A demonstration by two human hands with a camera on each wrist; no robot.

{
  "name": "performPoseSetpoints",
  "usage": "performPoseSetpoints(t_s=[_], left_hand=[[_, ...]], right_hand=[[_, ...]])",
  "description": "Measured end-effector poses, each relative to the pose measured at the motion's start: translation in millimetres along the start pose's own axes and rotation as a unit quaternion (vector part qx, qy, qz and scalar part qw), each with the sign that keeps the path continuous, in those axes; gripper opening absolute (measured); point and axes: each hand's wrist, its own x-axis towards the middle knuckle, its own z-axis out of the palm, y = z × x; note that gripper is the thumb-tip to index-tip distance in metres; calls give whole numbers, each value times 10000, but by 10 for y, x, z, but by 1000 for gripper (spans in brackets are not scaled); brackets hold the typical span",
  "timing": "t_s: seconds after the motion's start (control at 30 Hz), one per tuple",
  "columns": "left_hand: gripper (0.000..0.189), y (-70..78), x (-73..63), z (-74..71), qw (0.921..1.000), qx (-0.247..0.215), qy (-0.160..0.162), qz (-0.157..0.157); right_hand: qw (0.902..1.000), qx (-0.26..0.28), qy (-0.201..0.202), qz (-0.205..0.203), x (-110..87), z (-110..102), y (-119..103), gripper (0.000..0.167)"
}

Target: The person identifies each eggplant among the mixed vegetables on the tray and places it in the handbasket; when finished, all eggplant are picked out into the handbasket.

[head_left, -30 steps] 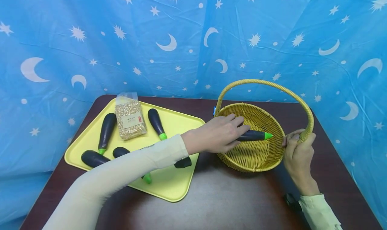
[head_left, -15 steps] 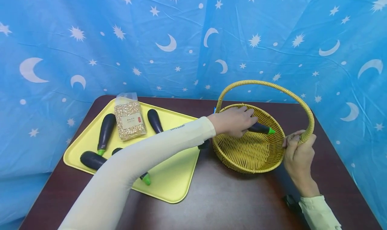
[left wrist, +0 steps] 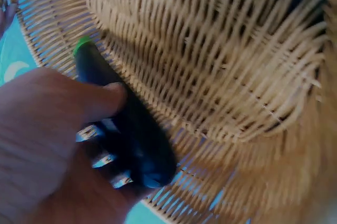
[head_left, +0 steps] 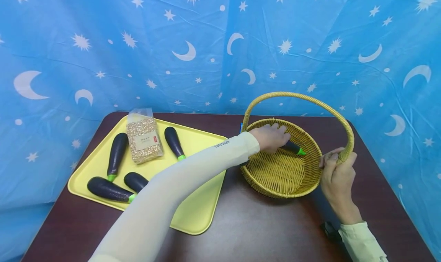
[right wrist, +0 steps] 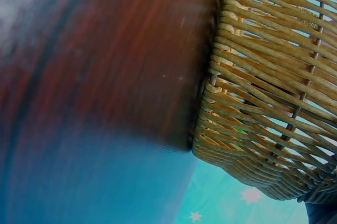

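Observation:
Inside the yellow wicker basket (head_left: 280, 177), my left hand (head_left: 270, 137) holds a dark eggplant (head_left: 292, 147) whose green stem end points right. The left wrist view shows the thumb lying across the eggplant (left wrist: 139, 129) and the other fingers beneath it, close to the woven wall. At the basket's right side my right hand (head_left: 339, 177) grips the foot of the tall arched handle (head_left: 299, 95). In the right wrist view only the basket's outer weave (right wrist: 268, 76) and the table show; that hand's fingers are out of sight.
A yellow tray (head_left: 196, 220) stands on the left of the dark wooden table (head_left: 255, 223). It bears several eggplants (head_left: 117, 154) and a clear bag of grains (head_left: 144, 139). My left sleeve (head_left: 179, 189) covers part of it. A blue curtain (head_left: 206, 43) hangs behind.
My left hand has carried the eggplant farther into the basket, toward its back wall. The right hand keeps its grip on the handle. The head view has shifted slightly.

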Motion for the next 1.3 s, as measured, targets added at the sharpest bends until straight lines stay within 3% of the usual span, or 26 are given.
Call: performPoseSetpoints(t_s=[0.13, 0.33, 0.5, 0.7, 0.83, 1.0, 1.1, 1.3], left_hand=[[53, -30, -4, 29, 9997, -111, -183, -141], [57, -51, -31, 13, 9992, -378, -105, -26], [60, 23, -217, -96, 9975, -291, 531, 358], [51, 114, -792, -185, 9823, -74, 1665, 854], [44, 50, -1288, -102, 9660, -622, 2298, 1010], [36, -210, -1789, 94, 9354, -1480, 3131, 711], [34, -399, -2010, 223, 9256, -1724, 3344, 405], [34, -757, -2353, 549, 9284, -1834, 3229, -120]], right_hand=[[10000, 57, 5, -53, 6, 32, -10, 25], [9999, 107, 36, -104, 14, 61, -28, 26], [9999, 71, 98, -67, 34, 45, -31, 28], [9998, 53, 213, -25, 48, 14, -5, 30], [9997, 99, 209, 3, 42, 14, 11, 31], [9997, 68, 223, 25, 18, 25, 22, 31], [9996, 95, 262, 60, 6, 33, 24, 30], [9994, 188, 255, 113, -18, 64, 20, 29]])
